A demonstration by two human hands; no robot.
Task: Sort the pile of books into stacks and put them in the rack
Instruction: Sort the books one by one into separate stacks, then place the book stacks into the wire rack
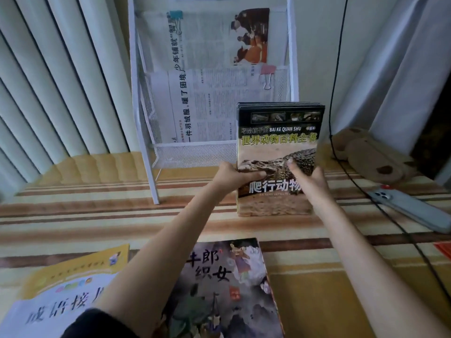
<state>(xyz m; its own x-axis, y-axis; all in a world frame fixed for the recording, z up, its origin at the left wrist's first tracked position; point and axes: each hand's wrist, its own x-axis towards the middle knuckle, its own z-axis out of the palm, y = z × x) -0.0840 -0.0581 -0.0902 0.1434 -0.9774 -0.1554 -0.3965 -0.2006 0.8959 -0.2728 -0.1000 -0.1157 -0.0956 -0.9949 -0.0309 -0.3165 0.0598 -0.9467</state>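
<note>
Two books nearest the camera, flat on the striped tablecloth (pixel 317 276): yellow-and-white book (pixel 66 284) at lower left, partly under the left forearm; dark illustrated book (pixel 234 289) at lower centre, between both forearms.

Further out, stack of reptile books (pixel 278 152), upright, bottom edge on the tablecloth, crocodile cover toward the camera, several page edges visible at the top. Position: in front of the right side of the rack, overlapping its lower right corner; contact with the rack not determinable.

Left hand (pixel 231 175): gripping the stack at its left edge, thumb across the cover, fingers behind and out of sight.

Right hand (pixel 313 180): gripping the stack at its right edge, thumb pressed on the cover near the crocodile picture, remaining fingers hidden behind.

Right of the stack: grey phone (pixel 410 208), face down on the tablecloth, black cable (pixel 338 93) running past it and up the wall. Beyond the phone: brown plush toy (pixel 368 154), lying near the wall.

Farthest: white mesh rack (pixel 195 154) standing on the table, two tiers filled with newspapers (pixel 207 106), upper bundle held by a blue binder clip (pixel 176 17), lower bundle by a pink binder clip (pixel 267 71). Left of the rack: pale vertical blinds (pixel 48 81).
</note>
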